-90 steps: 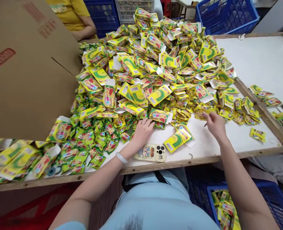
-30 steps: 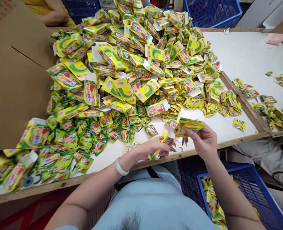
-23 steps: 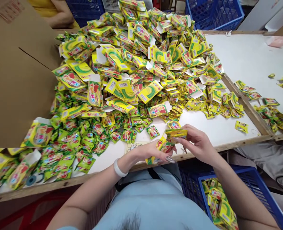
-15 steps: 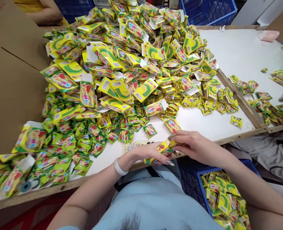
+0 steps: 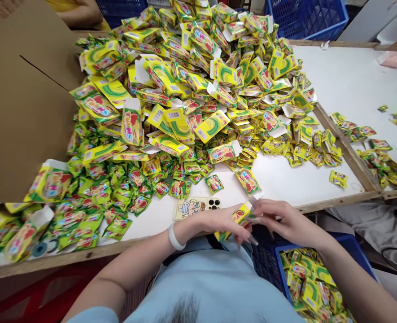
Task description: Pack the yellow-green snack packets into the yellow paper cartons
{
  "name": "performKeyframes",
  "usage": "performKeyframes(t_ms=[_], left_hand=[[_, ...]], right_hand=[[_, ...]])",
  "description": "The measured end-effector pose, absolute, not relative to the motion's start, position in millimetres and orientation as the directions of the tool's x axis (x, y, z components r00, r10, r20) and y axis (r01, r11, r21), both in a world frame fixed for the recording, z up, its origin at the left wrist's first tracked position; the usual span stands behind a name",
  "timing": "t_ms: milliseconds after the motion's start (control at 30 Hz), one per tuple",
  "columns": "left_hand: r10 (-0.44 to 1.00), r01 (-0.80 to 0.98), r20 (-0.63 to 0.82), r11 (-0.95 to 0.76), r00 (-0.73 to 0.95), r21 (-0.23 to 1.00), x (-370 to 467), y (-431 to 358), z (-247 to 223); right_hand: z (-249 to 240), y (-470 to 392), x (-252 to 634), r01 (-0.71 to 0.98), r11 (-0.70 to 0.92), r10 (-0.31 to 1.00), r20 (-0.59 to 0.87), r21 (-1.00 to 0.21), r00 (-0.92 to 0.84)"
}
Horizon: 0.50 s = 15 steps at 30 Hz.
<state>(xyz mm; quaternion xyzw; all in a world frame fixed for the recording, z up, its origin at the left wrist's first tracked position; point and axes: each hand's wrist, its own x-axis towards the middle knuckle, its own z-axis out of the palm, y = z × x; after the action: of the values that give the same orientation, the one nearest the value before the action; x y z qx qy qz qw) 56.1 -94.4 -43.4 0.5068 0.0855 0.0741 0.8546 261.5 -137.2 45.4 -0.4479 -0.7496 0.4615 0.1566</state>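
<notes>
My left hand is closed around a small yellow-and-green candy box at the table's front edge. Bent fingers of my right hand press at the box's white-flapped end; their exact grip is partly hidden. Just beyond my hands lies another candy box with its white flap towards me. A single green candy packet rests to the left of it. Behind my left wrist, a phone in a cartoon case lies on the white tabletop.
A high heap of candy boxes covers the table, with green packets at left and yellow packets at right. A cardboard box stands left. A blue crate of filled boxes sits below right. Across the table shows another person's arm.
The view has shifted, showing more of the phone. The yellow packet at my right fingertips no longer shows, and those fingers are now at the held box's flap.
</notes>
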Motion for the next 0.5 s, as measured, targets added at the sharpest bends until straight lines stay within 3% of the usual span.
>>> performKeyframes(t_ms=[67, 133, 200, 267, 300, 367, 400, 500], left_hand=[[0.447, -0.077, -0.019, 0.195, 0.894, 0.978, 55, -89, -41], [0.673, 0.048, 0.091, -0.185, 0.734, 0.981, 47, -80, -42], [0.776, 0.334, 0.195, -0.464, 0.599, 0.820, 36, -71, -47], [0.804, 0.589, 0.206, -0.558, 0.558, 0.585, 28, -64, -56], [0.809, 0.669, 0.178, -0.568, 0.560, 0.479, 26, -62, -60], [0.814, 0.746, 0.114, -0.570, 0.570, 0.344, 24, -60, -65], [0.813, 0.756, 0.091, -0.571, 0.575, 0.319, 24, -59, -66], [0.843, 0.743, 0.075, -0.509, 0.533, 0.434, 19, -57, -66]], right_hand=[[50, -134, 293, 0.590, 0.168, 0.923, -0.084, -0.790, -0.374], [62, -128, 342, 0.696, 0.113, 0.993, 0.056, -0.709, -0.103], [76, -116, 388, 0.863, 0.017, 0.934, 0.315, -0.504, 0.166], [81, -99, 413, 0.962, -0.094, 0.786, 0.574, -0.255, 0.229], [78, -88, 413, 0.980, -0.111, 0.749, 0.635, -0.163, 0.190], [57, -61, 391, 0.997, -0.030, 0.796, 0.602, -0.073, 0.069], [42, -46, 373, 0.996, 0.060, 0.860, 0.510, -0.070, -0.016], [-3, -7, 321, 0.980, 0.190, 0.945, 0.278, -0.052, -0.169]])
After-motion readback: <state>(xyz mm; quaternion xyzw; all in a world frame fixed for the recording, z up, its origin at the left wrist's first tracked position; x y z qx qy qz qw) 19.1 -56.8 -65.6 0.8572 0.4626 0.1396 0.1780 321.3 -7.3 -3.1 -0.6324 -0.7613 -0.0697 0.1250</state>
